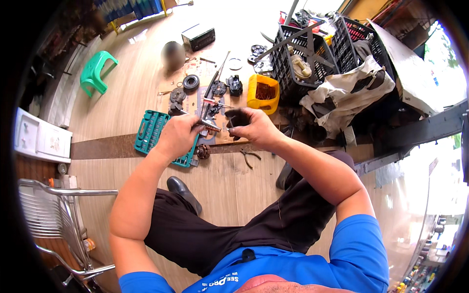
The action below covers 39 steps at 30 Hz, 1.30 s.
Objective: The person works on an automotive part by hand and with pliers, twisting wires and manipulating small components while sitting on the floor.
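Note:
In front of me, above the floor, both hands are raised close together. My left hand is closed around a slim dark metal tool, whose end points toward my other hand; its exact kind is unclear. My right hand pinches a small dark part between thumb and fingers, and its shape is partly hidden. Beneath my left forearm lies an open green socket set case. A screwdriver with a red and white handle and several black machine parts lie just beyond my hands.
A yellow cut-open container stands beyond my right hand, near black crates and a dirty cloth. Pliers lie by my feet. A green stool, a metal chair and a black ring are leftward.

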Available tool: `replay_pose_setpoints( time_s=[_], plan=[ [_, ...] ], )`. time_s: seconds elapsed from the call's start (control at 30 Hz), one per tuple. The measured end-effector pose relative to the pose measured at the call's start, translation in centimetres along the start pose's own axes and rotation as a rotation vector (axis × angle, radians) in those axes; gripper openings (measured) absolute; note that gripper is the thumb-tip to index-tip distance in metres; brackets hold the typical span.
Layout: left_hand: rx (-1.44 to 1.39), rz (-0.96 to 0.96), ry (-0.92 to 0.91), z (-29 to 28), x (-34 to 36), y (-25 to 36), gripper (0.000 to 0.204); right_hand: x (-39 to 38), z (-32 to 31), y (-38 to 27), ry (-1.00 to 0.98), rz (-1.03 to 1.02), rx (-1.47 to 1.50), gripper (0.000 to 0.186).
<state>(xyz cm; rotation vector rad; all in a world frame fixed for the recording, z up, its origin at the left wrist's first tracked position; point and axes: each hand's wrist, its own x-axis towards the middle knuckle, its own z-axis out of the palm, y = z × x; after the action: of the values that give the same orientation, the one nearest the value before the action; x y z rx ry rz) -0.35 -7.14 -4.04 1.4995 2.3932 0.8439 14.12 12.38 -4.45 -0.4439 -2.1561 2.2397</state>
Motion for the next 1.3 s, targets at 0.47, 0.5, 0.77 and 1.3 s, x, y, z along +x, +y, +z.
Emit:
replay_pose_setpoints(
  time_s=[0.47,0.5,0.77,1.3],
  plan=[
    [0.0,0.031,0.018,0.2,0.0,0.0,0.014,0.0,0.3,1.1,-0.008,-0.04,-0.042,0.033],
    [-0.006,0.026,0.01,0.1,0.0,0.1,0.014,0.1,0.3,1.4,-0.015,-0.032,-0.022,0.033],
    [0.018,0.041,0.011,0.3,-0.1,-0.2,0.013,0.3,0.2,2.1,-0.003,-0.066,-0.035,0.032],
    [0.044,0.045,-0.003,0.6,-0.2,-0.3,0.012,-0.4,0.8,0.8,0.009,-0.109,-0.142,0.031]
  ],
)
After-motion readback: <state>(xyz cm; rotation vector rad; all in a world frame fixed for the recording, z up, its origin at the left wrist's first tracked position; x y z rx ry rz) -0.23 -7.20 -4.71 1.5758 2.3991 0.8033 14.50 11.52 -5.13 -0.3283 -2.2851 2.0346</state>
